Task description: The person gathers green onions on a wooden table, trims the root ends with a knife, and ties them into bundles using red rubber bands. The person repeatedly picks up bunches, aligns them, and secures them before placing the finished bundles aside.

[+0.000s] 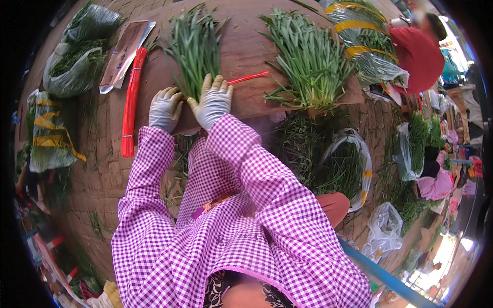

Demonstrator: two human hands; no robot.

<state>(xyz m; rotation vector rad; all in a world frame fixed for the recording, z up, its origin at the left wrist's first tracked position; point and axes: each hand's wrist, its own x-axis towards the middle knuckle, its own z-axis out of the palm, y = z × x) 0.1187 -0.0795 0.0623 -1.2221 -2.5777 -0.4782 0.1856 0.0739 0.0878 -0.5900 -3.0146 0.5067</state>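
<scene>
A bunch of green garlic chives (196,46) lies on a brown wooden board (242,42), its leaf tips pointing away from me. My right hand (213,102), in a pale glove with tan fingertips, grips the bunch near its base. On the bunch's left side my gloved left hand (166,109) has curled fingers, with a bit of red showing at their tips. A red tie strip (250,77) sticks out to the right from beneath my right hand. The stretch of it under the bunch is hidden. Farther right on the board sits a larger pile of chives (308,61).
A bundle of red tie strips (133,104) and a printed paper sheet (125,54) lie along the board's left side. Bagged greens (75,65) stand at left. A taped bag of greens (362,34) stands near a person in red (418,57). Loose chives (308,142) lie below the board.
</scene>
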